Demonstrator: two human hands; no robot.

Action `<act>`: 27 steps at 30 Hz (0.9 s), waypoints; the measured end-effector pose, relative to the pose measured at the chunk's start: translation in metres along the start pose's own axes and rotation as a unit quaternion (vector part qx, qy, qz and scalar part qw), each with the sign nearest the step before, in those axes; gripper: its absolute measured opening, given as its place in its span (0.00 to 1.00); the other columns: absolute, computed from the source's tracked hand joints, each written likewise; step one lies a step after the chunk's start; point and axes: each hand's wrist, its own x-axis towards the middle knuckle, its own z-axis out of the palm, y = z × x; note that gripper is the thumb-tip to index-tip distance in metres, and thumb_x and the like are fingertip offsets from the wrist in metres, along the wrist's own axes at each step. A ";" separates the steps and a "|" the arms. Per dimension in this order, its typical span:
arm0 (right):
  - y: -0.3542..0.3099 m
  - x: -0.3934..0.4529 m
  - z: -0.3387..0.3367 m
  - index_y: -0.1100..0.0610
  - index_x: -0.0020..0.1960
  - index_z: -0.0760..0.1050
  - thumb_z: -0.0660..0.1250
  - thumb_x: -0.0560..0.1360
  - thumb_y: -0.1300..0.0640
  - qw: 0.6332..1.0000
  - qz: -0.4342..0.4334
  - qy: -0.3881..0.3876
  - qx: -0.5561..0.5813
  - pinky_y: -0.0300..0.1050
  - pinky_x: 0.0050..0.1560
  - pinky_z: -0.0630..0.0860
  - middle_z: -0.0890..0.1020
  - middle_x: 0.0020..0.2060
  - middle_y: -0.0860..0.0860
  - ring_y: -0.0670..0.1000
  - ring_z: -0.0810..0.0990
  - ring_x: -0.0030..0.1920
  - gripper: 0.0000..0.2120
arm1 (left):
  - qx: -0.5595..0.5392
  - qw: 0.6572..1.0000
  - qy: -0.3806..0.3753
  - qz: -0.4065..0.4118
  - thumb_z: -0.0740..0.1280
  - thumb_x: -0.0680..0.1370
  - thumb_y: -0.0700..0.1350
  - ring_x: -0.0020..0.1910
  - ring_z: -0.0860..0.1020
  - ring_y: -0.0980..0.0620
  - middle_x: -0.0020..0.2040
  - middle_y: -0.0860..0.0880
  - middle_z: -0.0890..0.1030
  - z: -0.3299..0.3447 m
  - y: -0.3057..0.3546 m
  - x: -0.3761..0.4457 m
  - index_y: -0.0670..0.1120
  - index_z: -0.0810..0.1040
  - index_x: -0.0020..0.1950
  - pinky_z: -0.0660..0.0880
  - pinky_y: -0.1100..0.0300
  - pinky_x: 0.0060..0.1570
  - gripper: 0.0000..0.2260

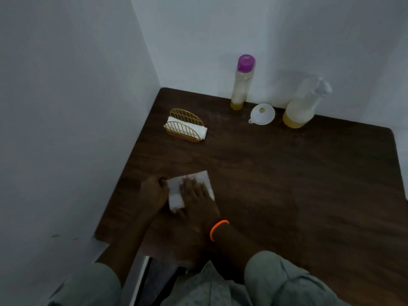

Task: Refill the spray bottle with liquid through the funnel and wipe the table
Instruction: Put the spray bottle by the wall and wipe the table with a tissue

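A white paper napkin (204,178) lies flat on the dark wooden table (287,173) near its left edge. My right hand (195,199), with an orange band on the wrist, presses flat on the napkin with fingers spread. My left hand (153,192) pinches the napkin's left edge. At the back stands a clear spray bottle (302,107) with yellow liquid in its base. A white funnel (262,114) lies on the table beside it. A tall clear bottle with a purple cap (242,82) stands left of the funnel, holding a little yellow liquid.
A gold wire napkin holder (186,127) with white napkins sits at the back left of the table. White walls close in the table at the left and the back. My grey sleeves and lap fill the bottom of the view.
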 end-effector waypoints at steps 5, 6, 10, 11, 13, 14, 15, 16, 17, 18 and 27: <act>0.000 -0.017 0.012 0.59 0.81 0.52 0.51 0.80 0.33 0.999 -0.033 0.025 -0.025 0.59 0.79 0.53 0.53 0.81 0.56 0.55 0.50 0.81 0.40 | -0.017 1.000 -0.003 0.012 0.65 0.77 0.33 0.57 0.82 0.38 0.56 0.38 0.84 0.002 -0.003 -0.002 0.37 0.84 0.55 0.76 0.51 0.59 0.10; 0.010 -0.021 0.008 0.58 0.81 0.51 0.50 0.80 0.33 0.999 -0.015 0.033 -0.017 0.58 0.79 0.53 0.52 0.81 0.56 0.54 0.49 0.81 0.40 | -0.013 1.000 -0.013 0.013 0.65 0.77 0.34 0.57 0.82 0.39 0.57 0.39 0.84 0.005 -0.003 -0.003 0.38 0.84 0.56 0.76 0.52 0.59 0.11; 0.059 -0.045 -0.010 0.54 0.82 0.42 0.48 0.79 0.32 0.990 0.115 0.070 0.030 0.54 0.81 0.46 0.44 0.81 0.52 0.51 0.42 0.81 0.41 | -0.002 0.999 -0.046 0.022 0.65 0.78 0.36 0.60 0.81 0.41 0.59 0.41 0.84 0.013 0.001 -0.001 0.41 0.83 0.59 0.74 0.51 0.65 0.12; 0.072 -0.057 -0.013 0.54 0.82 0.41 0.48 0.79 0.32 0.985 0.150 0.083 0.035 0.54 0.81 0.46 0.43 0.81 0.52 0.51 0.42 0.81 0.41 | -0.001 0.998 -0.051 0.025 0.65 0.78 0.36 0.61 0.80 0.40 0.60 0.41 0.83 0.014 0.002 0.001 0.42 0.83 0.59 0.74 0.51 0.66 0.12; 0.095 -0.084 -0.017 0.54 0.82 0.40 0.48 0.79 0.33 0.969 0.222 0.101 0.045 0.55 0.81 0.47 0.43 0.81 0.52 0.52 0.42 0.81 0.40 | 0.001 0.997 -0.067 0.021 0.65 0.78 0.38 0.62 0.79 0.40 0.60 0.41 0.83 0.015 0.006 0.005 0.43 0.83 0.60 0.74 0.50 0.66 0.13; 0.104 -0.098 -0.017 0.54 0.81 0.39 0.48 0.79 0.33 0.960 0.255 0.107 0.050 0.55 0.81 0.48 0.42 0.81 0.52 0.52 0.41 0.81 0.40 | -0.002 0.997 -0.072 0.018 0.64 0.79 0.39 0.61 0.79 0.41 0.60 0.41 0.82 0.015 0.008 0.006 0.44 0.82 0.60 0.74 0.51 0.66 0.12; 0.111 -0.111 -0.016 0.53 0.81 0.38 0.47 0.79 0.32 0.950 0.285 0.111 0.056 0.56 0.81 0.47 0.41 0.81 0.52 0.52 0.41 0.81 0.40 | -0.005 0.997 -0.070 0.018 0.64 0.79 0.39 0.61 0.80 0.41 0.60 0.42 0.82 0.015 0.010 0.008 0.45 0.83 0.60 0.75 0.51 0.65 0.12; 0.116 -0.122 -0.014 0.53 0.81 0.37 0.46 0.79 0.31 0.942 0.310 0.113 0.064 0.56 0.81 0.46 0.41 0.81 0.52 0.52 0.40 0.81 0.40 | -0.007 0.998 -0.067 0.019 0.65 0.79 0.39 0.61 0.80 0.42 0.60 0.42 0.83 0.015 0.011 0.008 0.45 0.83 0.59 0.75 0.52 0.64 0.12; 0.117 -0.129 -0.013 0.53 0.81 0.37 0.45 0.79 0.31 0.934 0.330 0.112 0.072 0.57 0.81 0.45 0.40 0.81 0.52 0.53 0.40 0.81 0.41 | -0.007 0.998 -0.064 0.023 0.65 0.79 0.39 0.61 0.80 0.42 0.60 0.42 0.83 0.015 0.012 0.008 0.45 0.83 0.59 0.75 0.52 0.63 0.12; 0.116 -0.133 -0.011 0.54 0.81 0.36 0.45 0.79 0.30 0.928 0.346 0.112 0.080 0.58 0.81 0.44 0.39 0.81 0.53 0.53 0.39 0.81 0.42 | -0.007 0.998 -0.063 0.027 0.65 0.79 0.39 0.61 0.80 0.41 0.60 0.42 0.83 0.015 0.012 0.007 0.44 0.83 0.59 0.75 0.52 0.63 0.12; 0.050 -0.076 -0.005 0.57 0.81 0.37 0.44 0.75 0.26 0.940 0.312 0.107 0.084 0.60 0.80 0.42 0.39 0.80 0.58 0.58 0.38 0.81 0.48 | -0.011 0.999 -0.040 0.032 0.65 0.77 0.37 0.62 0.80 0.41 0.59 0.42 0.83 0.004 -0.002 -0.014 0.42 0.83 0.59 0.74 0.52 0.65 0.12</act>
